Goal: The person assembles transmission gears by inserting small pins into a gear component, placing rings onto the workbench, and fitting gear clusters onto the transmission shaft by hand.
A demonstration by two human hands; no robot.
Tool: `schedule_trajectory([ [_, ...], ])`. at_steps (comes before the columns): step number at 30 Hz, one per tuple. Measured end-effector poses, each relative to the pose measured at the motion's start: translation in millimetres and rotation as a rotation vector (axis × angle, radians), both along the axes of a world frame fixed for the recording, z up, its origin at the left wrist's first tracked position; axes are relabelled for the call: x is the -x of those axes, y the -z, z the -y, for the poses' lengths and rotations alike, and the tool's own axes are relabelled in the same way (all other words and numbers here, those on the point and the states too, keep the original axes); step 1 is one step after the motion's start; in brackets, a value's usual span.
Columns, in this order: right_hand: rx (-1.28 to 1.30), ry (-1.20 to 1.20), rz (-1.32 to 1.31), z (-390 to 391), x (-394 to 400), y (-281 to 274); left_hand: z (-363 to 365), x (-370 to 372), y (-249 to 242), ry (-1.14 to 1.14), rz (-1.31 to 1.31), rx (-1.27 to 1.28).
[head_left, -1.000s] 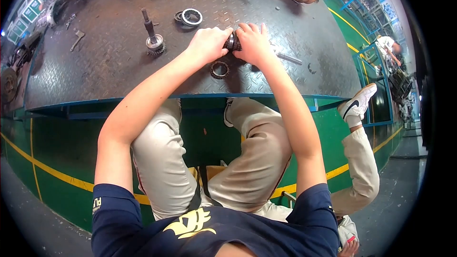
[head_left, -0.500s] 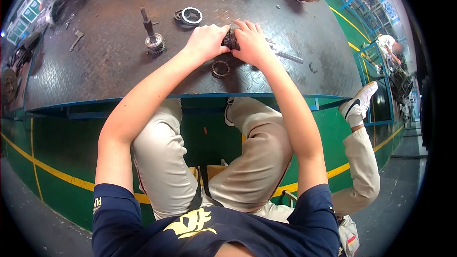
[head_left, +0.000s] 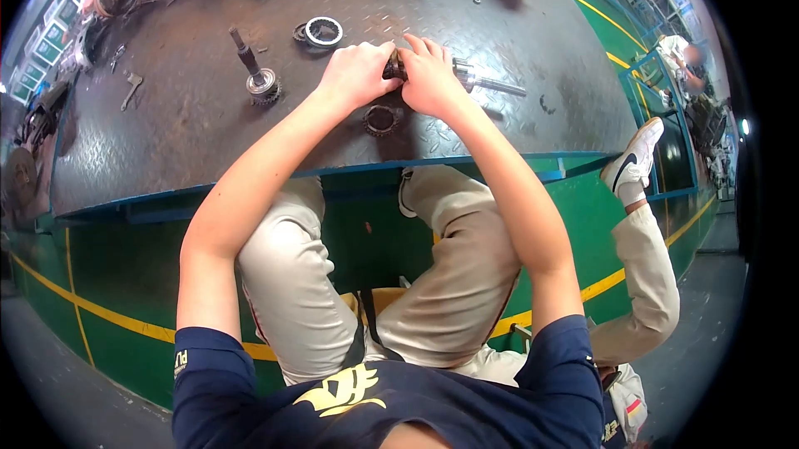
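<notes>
Centrally, over the metal table: one dark metal part, pinched between left hand and right hand, bright shaft beside the latter; best handled squarely, with even pressure, fingertips clear of edges.

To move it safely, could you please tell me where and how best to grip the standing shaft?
Probably by its slim dark stem, coming from above: it seems to stand on its toothed gear end, leaving the narrow stem exposed.
</notes>
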State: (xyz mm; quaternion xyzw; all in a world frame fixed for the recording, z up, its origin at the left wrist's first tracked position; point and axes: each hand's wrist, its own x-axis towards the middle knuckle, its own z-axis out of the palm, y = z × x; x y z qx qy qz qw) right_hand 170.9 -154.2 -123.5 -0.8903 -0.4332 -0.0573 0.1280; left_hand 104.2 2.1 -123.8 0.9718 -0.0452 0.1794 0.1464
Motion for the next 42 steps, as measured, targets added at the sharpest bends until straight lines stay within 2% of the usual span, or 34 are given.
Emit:
schedule_trajectory([
  [8,-0.136,0.048,0.027,48.6,-41.4,-8.4,2.1,3.0,-14.5,-0.016,-0.133,-0.021],
  [10,-0.241,0.159,-0.042,73.5,-50.1,-21.0,1.1,2.2,-16.8,-0.028,-0.150,-0.025],
  [13,-0.172,0.250,-0.103,100.9,-59.8,-23.8,-5.4,5.8,-23.7,-0.037,-0.142,0.033],
  [15,0.081,0.353,-0.214,109.9,-61.8,-18.7,-21.6,5.2,-23.8,-0.054,-0.104,0.088],
  [16,0.061,0.360,-0.227,108.3,-59.5,-23.5,-29.7,5.4,-24.6,-0.079,-0.096,0.127],
  [18,0.237,0.396,-0.388,105.0,-60.7,-35.3,-45.6,6.1,-22.8,-0.140,-0.047,0.179],
  [19,0.210,0.400,-0.369,104.1,-61.9,-33.3,-52.1,5.7,-21.5,-0.176,-0.013,0.308],
  [20,0.191,0.400,-0.377,103.8,-62.6,-32.1,-56.9,6.5,-18.8,-0.172,-0.016,0.288],
  [22,0.196,0.402,-0.365,100.5,-60.8,-35.6,-65.3,12.5,-16.2,-0.269,0.036,0.414],
  [26,0.185,0.418,-0.406,101.2,-60.8,-37.4,-69.8,18.5,-11.9,-0.321,-0.139,0.300],
  [31,0.110,0.424,-0.427,107.2,-60.9,-36.8,-58.9,22.3,-16.5,-0.325,-0.355,0.332],
  [36,0.096,0.410,-0.421,109.5,-60.9,-32.0,-65.9,20.8,1.2,-0.231,-0.262,0.214],
  [38,0.097,0.402,-0.414,110.0,-60.9,-30.6,-63.0,22.1,-4.3,-0.215,-0.365,0.402],
  [42,0.137,0.399,-0.406,107.6,-65.0,-25.3,-64.8,21.2,2.3,-0.206,-0.318,0.437],
])
